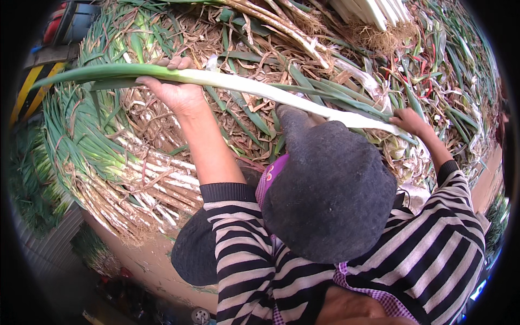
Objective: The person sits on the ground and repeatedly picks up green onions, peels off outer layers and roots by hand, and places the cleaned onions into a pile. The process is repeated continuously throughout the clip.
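Observation:
One long scallion-like stalk, likely a large green onion (260, 90), stretches across the view above my raised knee. Around its green upper part my left hand (174, 85) is closed, palm up. My right hand (410, 122) is at the white root end, its fingers pinched on a green leaf that hangs back along the stalk. The white shaft between the hands looks peeled and smooth. Dry husks and cut leaves (252, 101) lie below the stalk.
Bundles of unpeeled green onions (142, 183) lie at the left. White peeled ones with roots (378, 16) rest at the top, near brown unpeeled stalks (280, 24). Peeled leaves (451, 93) are heaped at the right. A yellow-and-black striped barrier (30, 89) stands far left.

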`<state>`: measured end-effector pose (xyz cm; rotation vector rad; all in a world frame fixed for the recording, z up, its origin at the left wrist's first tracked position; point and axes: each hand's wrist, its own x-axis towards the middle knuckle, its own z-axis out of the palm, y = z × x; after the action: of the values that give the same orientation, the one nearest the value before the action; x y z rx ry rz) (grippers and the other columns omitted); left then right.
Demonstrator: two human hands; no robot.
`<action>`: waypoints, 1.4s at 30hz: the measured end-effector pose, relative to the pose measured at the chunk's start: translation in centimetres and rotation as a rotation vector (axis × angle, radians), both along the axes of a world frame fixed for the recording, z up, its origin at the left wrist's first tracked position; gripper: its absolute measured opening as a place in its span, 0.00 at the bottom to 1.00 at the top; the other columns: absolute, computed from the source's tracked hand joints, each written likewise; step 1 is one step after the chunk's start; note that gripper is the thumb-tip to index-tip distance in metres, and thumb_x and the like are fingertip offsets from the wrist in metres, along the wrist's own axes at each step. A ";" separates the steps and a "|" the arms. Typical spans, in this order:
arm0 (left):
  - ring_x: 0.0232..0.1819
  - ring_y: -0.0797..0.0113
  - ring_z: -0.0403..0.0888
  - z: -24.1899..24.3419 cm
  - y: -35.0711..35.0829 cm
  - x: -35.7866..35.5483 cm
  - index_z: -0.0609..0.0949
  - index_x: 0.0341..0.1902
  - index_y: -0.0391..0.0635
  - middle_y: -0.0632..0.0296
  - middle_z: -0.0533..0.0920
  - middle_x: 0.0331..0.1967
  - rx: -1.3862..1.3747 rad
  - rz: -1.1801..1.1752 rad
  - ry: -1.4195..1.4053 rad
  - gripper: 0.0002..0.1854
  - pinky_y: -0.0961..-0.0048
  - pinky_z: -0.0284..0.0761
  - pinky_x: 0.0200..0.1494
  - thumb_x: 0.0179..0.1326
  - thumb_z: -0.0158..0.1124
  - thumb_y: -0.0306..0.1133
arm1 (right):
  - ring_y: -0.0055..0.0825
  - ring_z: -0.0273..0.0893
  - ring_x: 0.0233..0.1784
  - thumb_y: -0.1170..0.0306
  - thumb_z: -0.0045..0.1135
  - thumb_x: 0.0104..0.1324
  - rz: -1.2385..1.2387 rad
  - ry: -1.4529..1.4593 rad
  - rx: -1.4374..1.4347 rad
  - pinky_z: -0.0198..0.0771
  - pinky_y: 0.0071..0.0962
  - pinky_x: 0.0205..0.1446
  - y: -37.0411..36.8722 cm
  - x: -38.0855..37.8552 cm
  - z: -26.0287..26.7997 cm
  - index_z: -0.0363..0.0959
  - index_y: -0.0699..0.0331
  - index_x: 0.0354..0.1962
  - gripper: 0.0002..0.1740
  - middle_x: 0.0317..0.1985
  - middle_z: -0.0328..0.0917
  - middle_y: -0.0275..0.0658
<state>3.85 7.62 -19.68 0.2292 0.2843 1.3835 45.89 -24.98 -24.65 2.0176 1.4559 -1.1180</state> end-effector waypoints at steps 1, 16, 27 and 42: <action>0.21 0.74 0.69 0.4 0.1 0.7 0.77 0.36 0.43 0.69 0.74 0.21 0.033 -0.070 -0.010 0.32 0.76 0.66 0.27 0.48 0.58 0.64 | 0.47 0.75 0.40 0.51 0.48 0.62 0.050 -0.061 -0.009 0.69 0.39 0.47 1.2 -1.2 1.0 0.75 0.63 0.38 0.22 0.36 0.77 0.49; 0.35 0.60 0.75 0.4 -4.4 4.3 0.62 0.60 0.43 0.51 0.75 0.43 -0.121 0.151 0.819 0.24 0.64 0.74 0.35 0.68 0.41 0.47 | 0.20 0.69 0.25 0.53 0.39 0.69 -0.911 1.263 0.259 0.67 0.23 0.28 22.6 -25.2 3.8 0.73 0.63 0.35 0.22 0.25 0.73 0.34; 0.28 0.70 0.69 3.2 1.9 -5.1 0.65 0.52 0.46 0.56 0.74 0.34 -0.191 0.277 0.686 0.24 0.75 0.68 0.24 0.69 0.28 0.52 | 0.22 0.70 0.28 0.52 0.42 0.67 -0.621 0.132 0.146 0.67 0.27 0.36 0.7 -2.8 -4.6 0.76 0.68 0.36 0.26 0.24 0.74 0.39; 0.24 0.69 0.67 4.2 1.5 -1.6 0.71 0.44 0.42 0.63 0.69 0.22 -0.189 -0.071 0.259 0.20 0.67 0.67 0.30 0.63 0.52 0.48 | 0.10 0.60 0.14 0.50 0.38 0.69 -0.331 1.593 -0.158 0.59 0.15 0.16 23.4 -23.6 4.7 0.72 0.65 0.43 0.26 0.19 0.68 0.26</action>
<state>2.28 9.12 -15.43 0.2595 0.6134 1.2481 22.31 -1.57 -19.94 1.0181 1.3748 -3.1949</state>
